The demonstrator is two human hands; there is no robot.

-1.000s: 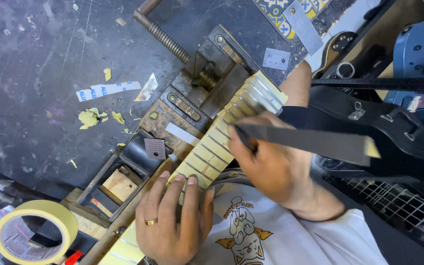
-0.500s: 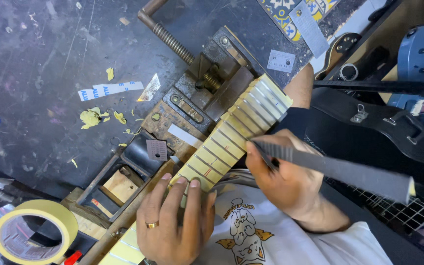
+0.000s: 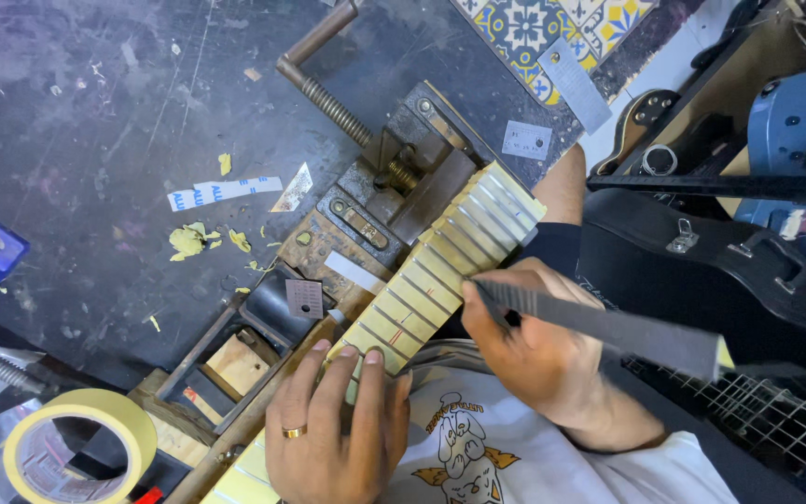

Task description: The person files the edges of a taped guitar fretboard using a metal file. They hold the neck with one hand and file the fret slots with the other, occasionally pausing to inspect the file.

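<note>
The taped guitar neck (image 3: 440, 271) lies clamped in the vise (image 3: 394, 182) on the table (image 3: 95, 140), left hand (image 3: 338, 429) pressing flat on it, right hand (image 3: 538, 350) gripping a file (image 3: 608, 327) at its edge.

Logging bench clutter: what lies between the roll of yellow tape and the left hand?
In the head view, a small wooden block in the vise's dark frame lies between the tape roll and the left hand.
</note>
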